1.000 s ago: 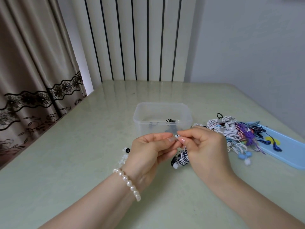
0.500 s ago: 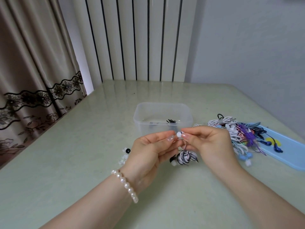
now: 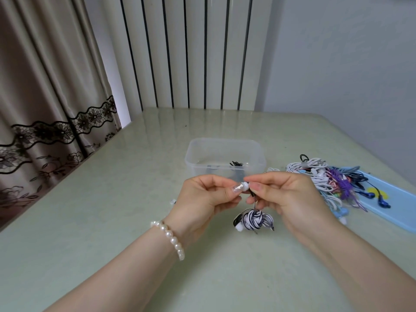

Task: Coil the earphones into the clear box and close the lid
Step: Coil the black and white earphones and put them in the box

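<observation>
Earphones (image 3: 255, 219), black-and-white striped and wound into a tight bundle, hang on a short black cord below the fingertips of both hands, above the table (image 3: 112, 199) and in front of the clear box (image 3: 225, 154). One white earbud (image 3: 245, 186) of this set is pinched at the top between the two hands: the left hand (image 3: 203, 197) grips it with thumb and curled forefinger, and the right hand (image 3: 290, 195) holds the bud and the cord just beneath it with thumb and forefinger, the remaining fingers curled in. A second white bud sits at the bundle's lower left. The left wrist carries a pearl bracelet (image 3: 171, 238). The clear box stands open, just behind the hands, with a small black cord lying inside near its right end. To the right of the box lies a pile of tangled earphones (image 3: 319, 176), white, purple and blue, partly resting on a light blue lid (image 3: 396, 210) that lies flat on the table.
</observation>
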The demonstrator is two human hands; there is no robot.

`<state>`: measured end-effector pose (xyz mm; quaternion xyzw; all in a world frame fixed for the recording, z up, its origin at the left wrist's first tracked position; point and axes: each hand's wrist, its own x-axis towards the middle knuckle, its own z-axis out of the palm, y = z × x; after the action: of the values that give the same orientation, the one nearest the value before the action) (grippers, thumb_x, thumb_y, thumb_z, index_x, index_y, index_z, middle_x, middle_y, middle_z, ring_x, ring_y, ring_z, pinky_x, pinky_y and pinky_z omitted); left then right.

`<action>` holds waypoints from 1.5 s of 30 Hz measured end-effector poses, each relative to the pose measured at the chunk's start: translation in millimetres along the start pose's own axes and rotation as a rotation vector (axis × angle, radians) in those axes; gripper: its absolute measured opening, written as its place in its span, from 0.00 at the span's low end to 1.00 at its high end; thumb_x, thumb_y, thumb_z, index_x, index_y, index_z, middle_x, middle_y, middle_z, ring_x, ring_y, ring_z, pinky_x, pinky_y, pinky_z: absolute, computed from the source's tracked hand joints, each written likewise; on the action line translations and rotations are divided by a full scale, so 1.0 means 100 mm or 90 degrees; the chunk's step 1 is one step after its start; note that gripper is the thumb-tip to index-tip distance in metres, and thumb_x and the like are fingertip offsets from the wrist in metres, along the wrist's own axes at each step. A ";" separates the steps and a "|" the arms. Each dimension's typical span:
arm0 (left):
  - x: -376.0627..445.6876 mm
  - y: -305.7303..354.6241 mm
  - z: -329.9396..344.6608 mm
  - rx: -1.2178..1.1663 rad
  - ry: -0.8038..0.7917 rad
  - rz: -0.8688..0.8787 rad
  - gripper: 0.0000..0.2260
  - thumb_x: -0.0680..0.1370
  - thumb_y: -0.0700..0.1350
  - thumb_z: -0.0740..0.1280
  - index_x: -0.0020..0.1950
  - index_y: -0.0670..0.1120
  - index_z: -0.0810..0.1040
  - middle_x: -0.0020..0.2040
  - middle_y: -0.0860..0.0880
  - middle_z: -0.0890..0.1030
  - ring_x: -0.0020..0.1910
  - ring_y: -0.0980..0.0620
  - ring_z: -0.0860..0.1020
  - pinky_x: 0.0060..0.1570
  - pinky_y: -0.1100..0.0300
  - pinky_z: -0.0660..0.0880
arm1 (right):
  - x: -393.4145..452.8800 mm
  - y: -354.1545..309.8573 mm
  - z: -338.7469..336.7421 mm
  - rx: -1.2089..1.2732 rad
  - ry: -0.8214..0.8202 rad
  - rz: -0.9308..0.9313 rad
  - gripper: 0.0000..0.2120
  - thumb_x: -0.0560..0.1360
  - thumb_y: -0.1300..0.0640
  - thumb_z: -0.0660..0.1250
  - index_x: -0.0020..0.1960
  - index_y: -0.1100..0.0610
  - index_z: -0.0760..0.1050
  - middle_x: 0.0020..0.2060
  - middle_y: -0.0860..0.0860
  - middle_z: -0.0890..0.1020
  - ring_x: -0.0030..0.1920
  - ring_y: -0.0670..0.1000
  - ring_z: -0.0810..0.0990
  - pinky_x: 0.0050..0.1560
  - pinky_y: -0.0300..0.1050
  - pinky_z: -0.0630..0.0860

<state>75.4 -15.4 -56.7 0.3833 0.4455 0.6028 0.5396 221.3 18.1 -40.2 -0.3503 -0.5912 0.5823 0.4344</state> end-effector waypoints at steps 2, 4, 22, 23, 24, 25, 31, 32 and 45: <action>0.03 0.01 -0.03 0.050 -0.006 0.075 0.05 0.55 0.41 0.74 0.28 0.43 0.81 0.30 0.46 0.82 0.29 0.53 0.79 0.35 0.64 0.78 | 0.00 -0.01 0.00 0.041 -0.014 0.027 0.07 0.61 0.65 0.68 0.38 0.61 0.81 0.27 0.53 0.81 0.26 0.48 0.77 0.27 0.34 0.72; 0.06 0.01 -0.07 0.115 -0.009 0.152 0.06 0.55 0.41 0.75 0.28 0.43 0.81 0.30 0.45 0.82 0.33 0.48 0.80 0.38 0.60 0.79 | -0.01 -0.02 0.00 0.059 -0.028 0.057 0.08 0.59 0.65 0.67 0.37 0.62 0.81 0.27 0.55 0.80 0.25 0.48 0.76 0.26 0.34 0.70; 0.02 -0.01 -0.10 0.370 -0.012 0.433 0.02 0.67 0.45 0.75 0.39 0.51 0.83 0.36 0.53 0.83 0.38 0.53 0.82 0.44 0.59 0.78 | 0.00 -0.07 -0.02 0.115 -0.011 0.124 0.10 0.57 0.64 0.68 0.38 0.65 0.78 0.29 0.56 0.82 0.25 0.49 0.77 0.26 0.35 0.73; 0.00 -0.01 -0.08 0.314 -0.019 0.371 0.04 0.66 0.45 0.75 0.38 0.52 0.83 0.37 0.53 0.84 0.39 0.52 0.82 0.46 0.58 0.79 | 0.00 -0.06 -0.02 0.112 -0.005 0.117 0.10 0.57 0.64 0.68 0.38 0.65 0.78 0.29 0.56 0.82 0.25 0.49 0.77 0.26 0.35 0.73; -0.01 -0.01 -0.06 0.271 -0.025 0.329 0.06 0.64 0.46 0.75 0.39 0.54 0.83 0.37 0.53 0.84 0.39 0.53 0.82 0.47 0.58 0.79 | 0.00 -0.06 -0.02 0.106 -0.001 0.111 0.11 0.57 0.64 0.69 0.39 0.65 0.78 0.28 0.55 0.82 0.25 0.48 0.77 0.26 0.35 0.74; -0.02 -0.01 -0.06 0.244 -0.029 0.306 0.08 0.63 0.45 0.75 0.40 0.54 0.83 0.37 0.53 0.84 0.39 0.53 0.82 0.47 0.58 0.79 | 0.00 -0.06 -0.02 0.100 0.001 0.106 0.11 0.57 0.64 0.69 0.39 0.65 0.78 0.28 0.55 0.82 0.25 0.48 0.78 0.26 0.35 0.74; 0.00 -0.05 -0.05 0.270 0.002 0.380 0.08 0.64 0.42 0.75 0.39 0.54 0.84 0.37 0.52 0.82 0.39 0.51 0.81 0.43 0.58 0.78 | -0.01 -0.04 0.01 0.106 -0.016 0.120 0.10 0.58 0.64 0.69 0.39 0.65 0.78 0.29 0.57 0.82 0.25 0.49 0.78 0.26 0.36 0.75; 0.00 -0.06 -0.05 0.280 0.012 0.392 0.08 0.64 0.43 0.75 0.39 0.54 0.84 0.37 0.54 0.82 0.38 0.52 0.80 0.43 0.60 0.77 | -0.01 -0.04 0.01 0.108 -0.019 0.127 0.10 0.58 0.64 0.69 0.39 0.65 0.78 0.30 0.57 0.82 0.25 0.49 0.78 0.26 0.36 0.75; -0.03 0.05 -0.01 0.068 -0.071 0.104 0.07 0.64 0.41 0.69 0.38 0.45 0.85 0.35 0.48 0.84 0.33 0.54 0.80 0.37 0.63 0.78 | 0.03 -0.03 -0.06 0.166 -0.002 0.126 0.08 0.60 0.65 0.66 0.39 0.64 0.79 0.29 0.54 0.81 0.26 0.48 0.78 0.27 0.36 0.74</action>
<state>73.2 -18.7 -52.7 0.4795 0.4135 0.5979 0.4915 225.8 23.1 -37.1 -0.3464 -0.4737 0.6949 0.4156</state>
